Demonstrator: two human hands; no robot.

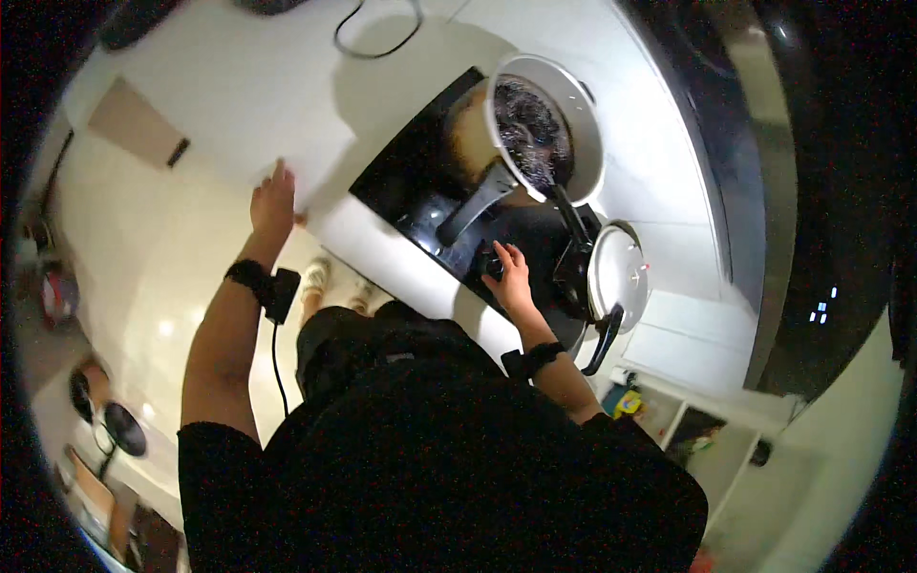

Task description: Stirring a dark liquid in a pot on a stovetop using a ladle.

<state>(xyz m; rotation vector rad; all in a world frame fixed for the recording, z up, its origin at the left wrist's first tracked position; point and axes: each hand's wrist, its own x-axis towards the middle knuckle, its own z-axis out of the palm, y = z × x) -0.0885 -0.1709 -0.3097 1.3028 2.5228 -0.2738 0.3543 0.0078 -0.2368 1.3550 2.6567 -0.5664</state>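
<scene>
My right hand (512, 283) is at the front of a black glass cooktop (401, 172), its thumb and fingers spread around a dark control knob (490, 262). Whether they grip it is unclear. Behind it stands a lidless metal pressure cooker (589, 143) holding dark, bubbly contents, its black handle (476, 209) facing me. A black-handled utensil (571, 215) leans out over the pot's rim. To the right is the metal lid (617, 268) with a black handle. My left hand (273, 203), slightly blurred, hangs over the floor to the left, index finger extended, holding nothing.
A black cable (380, 56) loops on the pale surface beyond the cooktop. Low at right is a shelf unit (677, 422) with packets inside. A brown flat object (136, 123) appears at far left. A wired box (284, 295) is strapped to my left wrist.
</scene>
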